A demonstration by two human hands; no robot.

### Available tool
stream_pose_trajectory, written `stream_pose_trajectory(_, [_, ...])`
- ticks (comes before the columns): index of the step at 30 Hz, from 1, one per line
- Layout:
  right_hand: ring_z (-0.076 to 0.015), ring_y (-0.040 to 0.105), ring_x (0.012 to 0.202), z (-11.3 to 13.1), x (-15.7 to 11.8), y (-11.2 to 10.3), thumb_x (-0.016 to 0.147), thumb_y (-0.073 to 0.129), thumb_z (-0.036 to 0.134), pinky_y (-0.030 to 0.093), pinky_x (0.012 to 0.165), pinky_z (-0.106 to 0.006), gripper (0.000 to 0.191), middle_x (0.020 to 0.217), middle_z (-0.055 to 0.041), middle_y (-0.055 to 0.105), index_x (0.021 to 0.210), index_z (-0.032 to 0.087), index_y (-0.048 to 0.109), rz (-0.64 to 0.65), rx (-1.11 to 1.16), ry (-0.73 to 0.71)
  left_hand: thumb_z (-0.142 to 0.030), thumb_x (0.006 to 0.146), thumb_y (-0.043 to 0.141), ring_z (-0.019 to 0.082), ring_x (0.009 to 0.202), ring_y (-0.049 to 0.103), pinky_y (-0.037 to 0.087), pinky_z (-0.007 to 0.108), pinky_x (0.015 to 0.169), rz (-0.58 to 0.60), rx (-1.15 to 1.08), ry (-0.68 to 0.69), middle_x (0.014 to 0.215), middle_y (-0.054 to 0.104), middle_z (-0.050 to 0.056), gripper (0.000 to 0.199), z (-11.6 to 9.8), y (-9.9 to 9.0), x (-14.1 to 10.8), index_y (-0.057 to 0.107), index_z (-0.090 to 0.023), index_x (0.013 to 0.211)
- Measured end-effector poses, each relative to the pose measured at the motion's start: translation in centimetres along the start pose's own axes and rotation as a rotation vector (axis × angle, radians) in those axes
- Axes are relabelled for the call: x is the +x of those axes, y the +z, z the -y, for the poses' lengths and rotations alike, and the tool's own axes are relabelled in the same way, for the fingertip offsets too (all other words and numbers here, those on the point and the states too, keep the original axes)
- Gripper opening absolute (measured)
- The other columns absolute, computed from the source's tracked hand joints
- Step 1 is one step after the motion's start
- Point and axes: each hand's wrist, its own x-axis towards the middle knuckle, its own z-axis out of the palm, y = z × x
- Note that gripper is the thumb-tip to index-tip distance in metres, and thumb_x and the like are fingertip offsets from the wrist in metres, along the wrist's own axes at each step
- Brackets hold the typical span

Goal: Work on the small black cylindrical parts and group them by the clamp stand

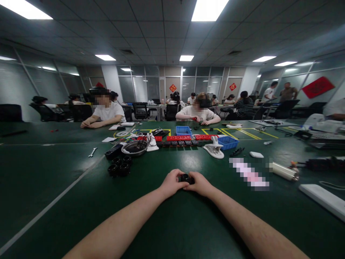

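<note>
Both of my hands meet over the green table (167, 223), in front of me. Between them is a small black round part (185, 177) with an opening in its top; its exact kind I cannot make out. My left hand (174, 183) grips it from the left, thumb in front and fingers behind. From the right, my right hand (201, 183) closes on the same part, thumb near the other thumb. Fingers cover much of its sides. Left of my hands stands a group of similar black round parts (120, 167).
Beyond my hands lie a round metal dish (134, 148), red socket strips (178, 138), blue trays (228, 142) and a white clip stand (215, 147). A wrench (93, 152) lies left; a cream cylinder (284, 171) and white bar (323, 199) lie right. Two people sit across the table.
</note>
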Motion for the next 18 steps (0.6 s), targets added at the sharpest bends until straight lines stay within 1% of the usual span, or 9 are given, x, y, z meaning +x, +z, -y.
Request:
stream_pose_trajectory(2, [-0.0141, 0.047, 0.062, 0.5, 0.0, 0.5, 0.059, 0.059, 0.046, 0.028, 0.051, -0.022, 0.032, 0.067, -0.0018, 0.053, 0.068, 0.016, 0.05, -0.065, -0.128, 0.032, -0.029, 0.055, 0.066, 0.008, 0.055, 0.038, 0.031, 0.018, 0.05, -0.068, 0.024, -0.024, 0.072, 0.045, -0.002, 0.03, 0.0, 0.2, 0.0, 0.053, -0.016, 0.078])
stream_pose_trajectory(4, [-0.0161, 0.049, 0.066, 1.0, -0.1, 0.7, 0.062, 0.056, 0.048, 0.029, 0.053, -0.023, 0.032, 0.07, -0.0041, 0.055, 0.069, 0.017, 0.051, -0.076, -0.192, 0.046, -0.028, 0.054, 0.066, 0.008, 0.056, 0.039, 0.031, 0.019, 0.05, -0.095, 0.038, -0.035, 0.072, 0.045, -0.002, 0.03, 0.0, 0.3, 0.1, 0.053, -0.016, 0.078])
stream_pose_trajectory(7, [-0.0174, 0.05, 0.067, 1.1, -0.3, 0.4, 0.06, 0.054, 0.054, 0.03, 0.054, -0.024, 0.039, 0.074, -0.0051, 0.055, 0.073, 0.017, 0.052, -0.065, -0.186, 0.053, -0.028, 0.056, 0.065, 0.008, 0.056, 0.04, 0.033, 0.019, 0.051, -0.044, 0.018, -0.007, 0.075, 0.046, -0.002, 0.031, 0.1, 0.1, 0.1, 0.053, -0.016, 0.082])
stream_pose_trajectory(9, [-0.0173, 0.05, 0.068, 0.8, -0.5, 0.0, 0.056, 0.057, 0.055, 0.031, 0.054, -0.023, 0.044, 0.076, -0.0048, 0.055, 0.077, 0.017, 0.051, -0.059, -0.136, 0.025, -0.028, 0.059, 0.063, 0.009, 0.058, 0.042, 0.035, 0.02, 0.053, 0.014, -0.009, 0.036, 0.078, 0.048, -0.001, 0.032, 0.0, -0.2, 0.0, 0.054, -0.017, 0.087])
stream_pose_trajectory(12, [-0.0167, 0.05, 0.072, 0.1, -0.7, -0.6, 0.056, 0.062, 0.048, 0.034, 0.057, -0.024, 0.045, 0.083, -0.0039, 0.055, 0.087, 0.017, 0.051, -0.001, 0.021, -0.059, -0.029, 0.063, 0.061, 0.011, 0.064, 0.046, 0.037, 0.021, 0.058, 0.083, -0.019, 0.094, 0.082, 0.05, 0.001, 0.034, -0.2, -0.7, 0.0, 0.055, -0.019, 0.094])
stream_pose_trajectory(15, [-0.0167, 0.05, 0.077, -0.5, -0.6, -1.0, 0.061, 0.061, 0.036, 0.036, 0.065, -0.026, 0.043, 0.089, -0.0034, 0.056, 0.097, 0.018, 0.05, 0.066, 0.199, -0.123, -0.029, 0.064, 0.061, 0.012, 0.068, 0.048, 0.038, 0.023, 0.063, 0.103, 0.0, 0.118, 0.08, 0.052, 0.001, 0.036, -0.2, -0.9, 0.0, 0.055, -0.019, 0.098])
stream_pose_trajectory(18, [-0.017, 0.051, 0.078, -0.8, -0.4, -1.1, 0.062, 0.06, 0.028, 0.037, 0.069, -0.028, 0.039, 0.09, -0.0031, 0.057, 0.099, 0.017, 0.052, 0.127, 0.31, -0.154, -0.03, 0.064, 0.06, 0.012, 0.068, 0.048, 0.038, 0.023, 0.063, 0.108, -0.007, 0.12, 0.08, 0.053, 0.001, 0.036, -0.2, -0.9, 0.1, 0.055, -0.019, 0.098])
